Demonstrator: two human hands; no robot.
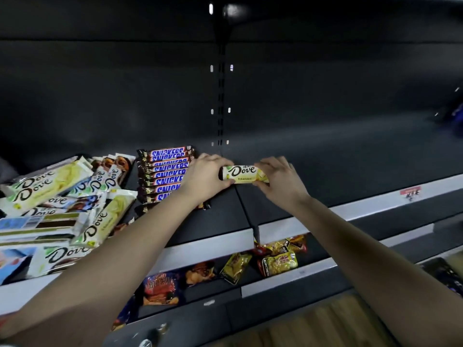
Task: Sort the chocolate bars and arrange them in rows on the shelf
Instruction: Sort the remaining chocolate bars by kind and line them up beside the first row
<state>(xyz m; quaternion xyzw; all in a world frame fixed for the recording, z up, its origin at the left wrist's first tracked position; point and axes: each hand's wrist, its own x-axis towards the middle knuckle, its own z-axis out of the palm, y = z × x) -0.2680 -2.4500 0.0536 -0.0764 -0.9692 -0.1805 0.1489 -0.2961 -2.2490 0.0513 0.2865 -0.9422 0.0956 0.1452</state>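
Observation:
A pale yellow Dove bar [241, 174] is held lengthwise just above the dark shelf [225, 216], near its back wall. My left hand [208, 176] grips its left end and my right hand [280, 180] pinches its right end. Directly left of my left hand, several Snickers bars [165, 174] lie stacked in a neat row running front to back. Further left, a loose heap of Dove bars [57, 204] in yellow, white and blue wrappers covers the shelf.
The shelf's white front rail [375, 204] carries a red price tag [411, 192]. Dark shelf surface stretches to the right of the held bar. On the lower shelf lie yellow candy bags [279, 264] and a red snack bag [160, 288]. Wooden floor shows at bottom right.

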